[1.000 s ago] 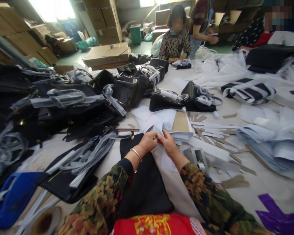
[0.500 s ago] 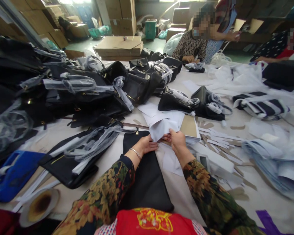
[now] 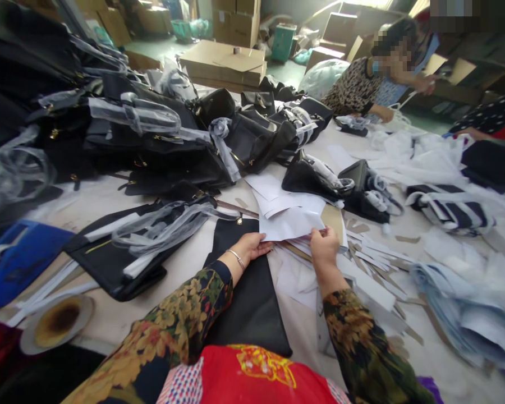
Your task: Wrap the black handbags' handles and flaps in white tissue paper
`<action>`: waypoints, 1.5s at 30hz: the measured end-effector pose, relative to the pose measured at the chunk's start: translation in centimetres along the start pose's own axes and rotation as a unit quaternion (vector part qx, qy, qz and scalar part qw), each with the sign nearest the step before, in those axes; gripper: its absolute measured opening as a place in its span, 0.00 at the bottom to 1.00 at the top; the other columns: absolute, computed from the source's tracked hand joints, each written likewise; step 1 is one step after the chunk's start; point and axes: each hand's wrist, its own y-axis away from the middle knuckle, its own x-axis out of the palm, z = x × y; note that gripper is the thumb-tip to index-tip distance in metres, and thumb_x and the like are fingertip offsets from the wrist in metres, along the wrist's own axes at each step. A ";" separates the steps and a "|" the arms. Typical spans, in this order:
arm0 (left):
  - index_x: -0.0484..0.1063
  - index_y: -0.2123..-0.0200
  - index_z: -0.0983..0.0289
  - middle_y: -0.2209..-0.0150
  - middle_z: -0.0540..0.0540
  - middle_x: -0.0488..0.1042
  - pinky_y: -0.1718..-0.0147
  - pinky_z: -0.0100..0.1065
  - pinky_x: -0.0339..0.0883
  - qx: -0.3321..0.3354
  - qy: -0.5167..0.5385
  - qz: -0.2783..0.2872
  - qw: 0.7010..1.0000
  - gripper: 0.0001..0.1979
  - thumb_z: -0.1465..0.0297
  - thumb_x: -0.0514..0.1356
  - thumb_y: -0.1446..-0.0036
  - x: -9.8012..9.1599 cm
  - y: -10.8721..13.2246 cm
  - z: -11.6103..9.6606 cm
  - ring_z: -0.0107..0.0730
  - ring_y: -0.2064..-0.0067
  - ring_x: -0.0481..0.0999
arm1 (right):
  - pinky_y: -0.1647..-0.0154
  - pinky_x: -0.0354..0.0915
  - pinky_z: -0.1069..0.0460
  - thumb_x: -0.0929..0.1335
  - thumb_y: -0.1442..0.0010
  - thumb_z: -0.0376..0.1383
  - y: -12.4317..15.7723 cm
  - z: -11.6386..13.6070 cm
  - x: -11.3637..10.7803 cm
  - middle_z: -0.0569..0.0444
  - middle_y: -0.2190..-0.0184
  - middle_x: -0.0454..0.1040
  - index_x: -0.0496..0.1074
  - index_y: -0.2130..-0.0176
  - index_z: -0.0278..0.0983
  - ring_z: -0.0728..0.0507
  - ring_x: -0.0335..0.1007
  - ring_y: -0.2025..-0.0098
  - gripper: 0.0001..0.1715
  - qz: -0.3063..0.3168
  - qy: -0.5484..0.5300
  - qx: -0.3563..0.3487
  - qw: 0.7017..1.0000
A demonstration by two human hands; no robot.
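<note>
My left hand [image 3: 251,248] pinches the left corner of a white paper sheet [image 3: 292,222], fingers pointing right. The sheet's right corner is between the thumb and fingers of my right hand [image 3: 325,244]. Under the sheet lies a stack of white papers with a tan board [image 3: 333,217]. A flat black bag [image 3: 252,306] with a small gold clasp lies below my left wrist, in front of my body.
Black bags [image 3: 164,151] with plastic-wrapped handles heap up at the left. A tape roll [image 3: 59,324] and a blue holder [image 3: 23,261] lie at left; paper strips [image 3: 374,252] at right. A person [image 3: 357,84] works across the table.
The sheet is now flatter and spread between my hands, where it was curled before. My right hand has moved a little to the right. The camera view has shifted slightly.
</note>
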 end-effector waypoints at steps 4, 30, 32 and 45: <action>0.69 0.57 0.67 0.67 0.58 0.77 0.62 0.40 0.76 0.003 -0.017 0.007 1.000 0.06 0.73 0.54 0.35 -0.4 0.5 -0.5 0.34 0.69 0.79 | 0.42 0.63 0.38 0.67 0.41 0.33 3.0 0.5 -0.5 0.39 0.50 0.70 0.70 0.51 0.33 0.34 0.65 0.45 0.18 0.048 0.242 -0.370 0.895; 0.69 0.68 0.67 0.73 0.58 0.76 0.62 0.40 0.75 0.023 -0.044 0.076 0.996 0.18 0.59 0.52 0.33 -0.7 2.1 -1.9 0.36 0.71 0.79 | 0.57 0.65 0.52 0.70 0.40 0.33 1.1 -3.6 6.6 0.51 0.65 0.77 0.80 0.63 0.38 0.44 0.73 0.62 0.07 0.333 0.385 -0.304 0.806; 0.70 0.69 0.67 0.73 0.59 0.77 0.62 0.39 0.75 0.022 -0.044 0.076 0.996 0.19 0.59 0.51 0.33 -0.7 2.2 -2.0 0.36 0.70 0.80 | 0.57 0.65 0.52 0.69 0.39 0.33 1.1 -3.5 6.6 0.51 0.65 0.78 0.80 0.63 0.39 0.44 0.73 0.61 0.07 0.333 0.382 -0.300 0.808; 0.71 0.68 0.66 0.73 0.56 0.76 0.59 0.38 0.75 0.027 -0.048 0.065 0.996 0.16 0.58 0.58 0.37 -0.6 2.7 -2.0 0.34 0.69 0.79 | 0.56 0.63 0.52 0.66 0.40 0.30 1.3 -3.2 6.6 0.50 0.65 0.77 0.79 0.66 0.36 0.44 0.71 0.60 0.11 0.344 0.383 -0.299 0.804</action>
